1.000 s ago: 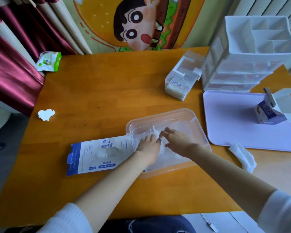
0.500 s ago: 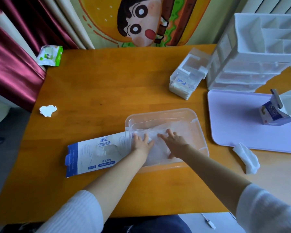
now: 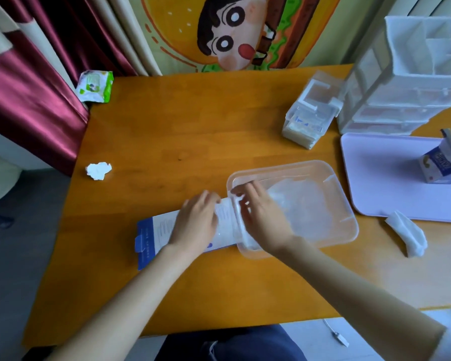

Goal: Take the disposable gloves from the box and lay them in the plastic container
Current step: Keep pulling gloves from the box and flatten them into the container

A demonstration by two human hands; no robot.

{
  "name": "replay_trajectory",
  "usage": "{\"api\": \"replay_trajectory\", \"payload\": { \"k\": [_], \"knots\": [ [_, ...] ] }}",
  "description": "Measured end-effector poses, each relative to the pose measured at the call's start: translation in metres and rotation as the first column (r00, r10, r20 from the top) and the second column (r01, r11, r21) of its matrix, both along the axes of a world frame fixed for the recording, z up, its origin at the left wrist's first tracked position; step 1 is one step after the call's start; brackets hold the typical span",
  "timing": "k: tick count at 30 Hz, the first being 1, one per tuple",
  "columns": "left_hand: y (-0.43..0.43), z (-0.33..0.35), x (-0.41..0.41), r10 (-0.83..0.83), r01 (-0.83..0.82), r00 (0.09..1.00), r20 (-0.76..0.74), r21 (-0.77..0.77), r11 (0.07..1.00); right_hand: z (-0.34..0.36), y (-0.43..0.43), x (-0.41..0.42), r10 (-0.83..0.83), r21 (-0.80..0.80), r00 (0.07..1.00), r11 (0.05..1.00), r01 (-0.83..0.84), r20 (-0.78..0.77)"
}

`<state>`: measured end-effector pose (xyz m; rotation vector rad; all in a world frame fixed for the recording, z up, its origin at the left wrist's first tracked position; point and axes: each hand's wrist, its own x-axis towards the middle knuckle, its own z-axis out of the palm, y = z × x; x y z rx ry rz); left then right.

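Observation:
The flat white and blue glove box (image 3: 156,231) lies on the wooden table, its open end reaching over the left rim of the clear plastic container (image 3: 346,204). My left hand (image 3: 197,225) lies over the middle of the box, fingers curled round its far edge. Over the container's left rim, my right hand (image 3: 262,214) has its fingers and thumb curled on the box's open end. A thin layer of clear disposable gloves (image 3: 305,201) lies flat inside the container. The box's opening is hidden by my right hand.
A lilac tray (image 3: 391,183) with a small open carton (image 3: 439,165) sits to the right. A crumpled tissue (image 3: 408,233) lies by its front edge. White drawers (image 3: 412,82) and a small clear box (image 3: 310,113) stand at the back right. A paper ball (image 3: 98,170) and a wipes pack (image 3: 95,86) lie at the left.
Both hands left the gloves they were flattening in the container and moved left onto the box. The box now shows a different face and its end overlaps the container rim.

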<state>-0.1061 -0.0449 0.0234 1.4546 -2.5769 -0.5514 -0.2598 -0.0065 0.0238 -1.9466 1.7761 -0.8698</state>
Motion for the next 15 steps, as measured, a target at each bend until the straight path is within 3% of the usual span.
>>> {"api": "replay_trajectory", "payload": {
  "k": [3, 6, 9, 15],
  "knots": [
    [-0.001, -0.022, 0.039, 0.075, -0.092, 0.974, 0.216, 0.068, 0.993, -0.006, 0.007, 0.05, 0.17, -0.019, 0.985, 0.985, -0.171, -0.04],
    [0.006, -0.04, 0.059, 0.093, -0.152, 0.945, 0.314, 0.168, 0.974, -0.025, 0.008, 0.088, 0.227, 0.271, 0.953, 0.948, -0.169, -0.199],
    [0.012, -0.053, 0.069, 0.115, -0.185, 0.942, 0.315, 0.201, 0.962, -0.042, 0.0, 0.098, 0.222, 0.449, 0.897, 0.893, -0.03, -0.382],
    [0.015, -0.066, 0.071, 0.173, -0.231, 0.951, 0.256, 0.219, 0.948, -0.046, -0.014, 0.099, 0.268, 0.492, 0.822, 0.87, 0.018, -0.502]
  ]
}}
